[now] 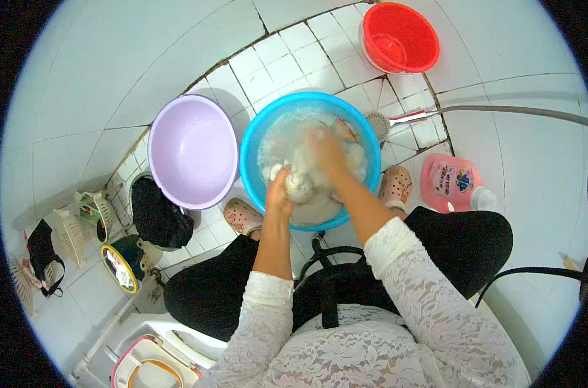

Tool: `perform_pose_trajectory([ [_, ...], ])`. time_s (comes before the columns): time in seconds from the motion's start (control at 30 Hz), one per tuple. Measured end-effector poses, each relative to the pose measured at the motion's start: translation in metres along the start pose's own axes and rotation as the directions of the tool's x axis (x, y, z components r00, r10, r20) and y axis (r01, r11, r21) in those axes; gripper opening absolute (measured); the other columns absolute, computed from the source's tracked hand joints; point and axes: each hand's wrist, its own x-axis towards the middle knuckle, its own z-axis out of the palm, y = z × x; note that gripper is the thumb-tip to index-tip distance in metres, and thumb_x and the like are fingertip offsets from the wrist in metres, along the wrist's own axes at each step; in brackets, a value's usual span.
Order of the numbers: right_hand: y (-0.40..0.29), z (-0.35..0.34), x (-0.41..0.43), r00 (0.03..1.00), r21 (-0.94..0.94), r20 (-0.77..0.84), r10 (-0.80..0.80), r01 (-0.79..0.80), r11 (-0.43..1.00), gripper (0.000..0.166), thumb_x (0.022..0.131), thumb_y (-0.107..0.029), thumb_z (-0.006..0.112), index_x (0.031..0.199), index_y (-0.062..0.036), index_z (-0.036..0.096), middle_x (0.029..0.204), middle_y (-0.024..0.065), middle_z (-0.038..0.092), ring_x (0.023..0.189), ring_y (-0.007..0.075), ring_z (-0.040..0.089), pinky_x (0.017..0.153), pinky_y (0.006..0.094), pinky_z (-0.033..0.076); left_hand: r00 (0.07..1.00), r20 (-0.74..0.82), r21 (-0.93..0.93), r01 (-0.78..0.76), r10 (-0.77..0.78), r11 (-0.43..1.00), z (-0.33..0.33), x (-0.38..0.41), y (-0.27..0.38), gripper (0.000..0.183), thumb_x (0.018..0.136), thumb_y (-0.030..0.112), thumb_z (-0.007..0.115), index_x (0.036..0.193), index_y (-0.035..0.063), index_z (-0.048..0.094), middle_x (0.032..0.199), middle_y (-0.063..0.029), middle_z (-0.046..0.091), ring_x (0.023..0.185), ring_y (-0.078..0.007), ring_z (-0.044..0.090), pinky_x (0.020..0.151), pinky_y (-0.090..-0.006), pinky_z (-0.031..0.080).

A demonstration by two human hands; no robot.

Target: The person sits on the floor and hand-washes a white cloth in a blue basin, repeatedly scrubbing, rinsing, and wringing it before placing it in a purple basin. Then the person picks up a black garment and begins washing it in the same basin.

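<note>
A blue plastic basin point(249, 167) stands on the floor between my feet, holding cloudy, sudsy water. In it lies wet white cloth point(301, 184), with a patterned reddish-brown part point(346, 130) near the far right rim. My left hand point(279, 191) grips a bunched piece of the cloth at the basin's near left. Blurred by motion, my right hand point(325, 150) is over the cloth near the basin's middle; its fingers are too smeared to tell whether they hold anything.
To the left is a lilac basin point(194, 150), beside a bucket with black cloth point(160, 213). A red basin point(405, 41) stands at the far right. A shower head point(378, 127) and a pink detergent bottle point(451, 184) lie right. A yellow-rimmed bin point(135, 281) is lower left.
</note>
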Motion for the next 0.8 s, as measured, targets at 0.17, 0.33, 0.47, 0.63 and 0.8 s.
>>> perform_pose_trajectory([
  [0.17, -0.062, -0.095, -0.015, 0.994, 0.29, 0.015, 0.111, -0.111, 0.95, 0.048, 0.088, -0.045, 0.053, 0.101, -0.0006, 0.063, 0.099, 0.0225, 0.063, 0.097, 0.0387, 0.058, 0.085, 0.0471, 0.044, 0.996, 0.087, 0.85, -0.066, -0.015, 0.523, -0.049, -0.036, 0.056, 0.06, 0.075, 0.024, 0.074, 0.124, 0.0002, 0.049, 0.109, -0.0139, 0.061, 0.092, -0.0261, 0.063, 0.082, -0.0391, 0.051],
  [0.33, -0.118, -0.139, -0.068, 0.943, 0.459, -0.043, -0.329, 0.311, 0.832, 0.036, 0.085, -0.037, 0.059, 0.091, -0.002, 0.063, 0.087, 0.0199, 0.063, 0.083, 0.0358, 0.06, 0.073, 0.0422, 0.046, 0.433, 0.755, 0.598, -0.763, 0.492, -0.245, 0.067, -0.091, 0.07, 0.061, 0.064, 0.022, 0.08, 0.116, 0.0005, 0.057, 0.103, -0.0176, 0.064, 0.093, -0.026, 0.064, 0.081, -0.0367, 0.05],
  [0.47, -0.171, -0.195, -0.1, 0.885, 0.522, -0.02, -0.465, 0.406, 0.75, 0.034, 0.085, -0.034, 0.062, 0.096, -0.0019, 0.059, 0.085, 0.0167, 0.061, 0.082, 0.0313, 0.06, 0.073, 0.0383, 0.047, 0.675, 0.59, 0.658, -0.72, 0.444, 0.219, 0.114, -0.145, 0.068, 0.05, 0.062, 0.019, 0.079, 0.104, -0.0017, 0.06, 0.097, -0.0106, 0.066, 0.089, -0.0211, 0.063, 0.075, -0.0316, 0.05],
  [0.63, -0.17, -0.257, -0.104, 0.745, 0.764, -0.223, -0.629, 0.534, 0.361, 0.049, 0.09, -0.033, 0.059, 0.128, -0.0073, 0.043, 0.115, 0.007, 0.059, 0.095, 0.0233, 0.059, 0.078, 0.0348, 0.048, 0.696, 0.356, 0.53, -0.7, 0.624, 0.479, 0.151, -0.218, 0.086, 0.033, 0.07, 0.004, 0.071, 0.101, -0.0033, 0.062, 0.094, -0.009, 0.064, 0.084, -0.0186, 0.061, 0.076, -0.0317, 0.048],
  [0.8, -0.054, -0.204, -0.104, 0.939, 0.052, 0.277, -0.205, 0.199, 0.979, 0.019, 0.077, -0.012, 0.061, 0.095, -0.0078, 0.064, 0.095, 0.0173, 0.065, 0.092, 0.0295, 0.063, 0.078, 0.039, 0.049, 0.533, 0.378, 0.199, -0.845, 0.757, 0.496, 0.18, -0.267, 0.109, 0.047, 0.074, 0.001, 0.068, 0.117, -0.0027, 0.051, 0.109, -0.0126, 0.058, 0.098, -0.0231, 0.058, 0.086, -0.0344, 0.047],
])
